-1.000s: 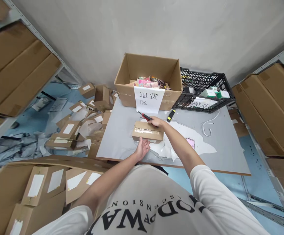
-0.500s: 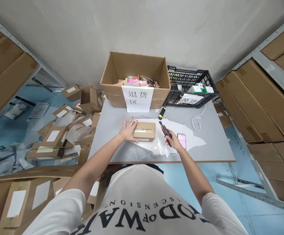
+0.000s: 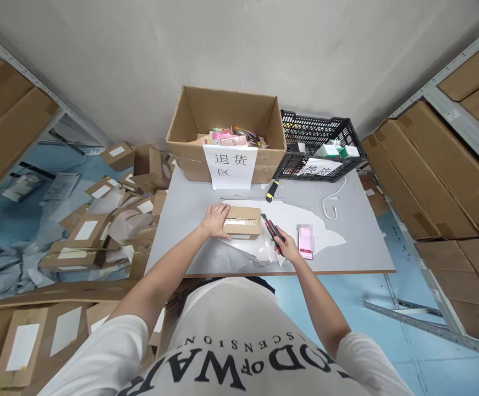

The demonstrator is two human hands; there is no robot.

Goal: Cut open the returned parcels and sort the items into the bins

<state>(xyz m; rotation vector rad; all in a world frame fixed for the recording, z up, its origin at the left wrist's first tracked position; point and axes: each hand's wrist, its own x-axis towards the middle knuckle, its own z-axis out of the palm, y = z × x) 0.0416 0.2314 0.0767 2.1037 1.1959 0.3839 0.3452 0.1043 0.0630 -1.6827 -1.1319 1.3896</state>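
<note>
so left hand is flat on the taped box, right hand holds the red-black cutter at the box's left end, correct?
Not quite. The head view shows the left hand on the left end of the taped box, and the right hand holding the red-black cutter at the box's right end, not its left. The blade end points toward that right end.

Right hand [image 3: 289, 250] brought cutter [image 3: 273, 229] beside taped box [image 3: 242, 221].
</note>
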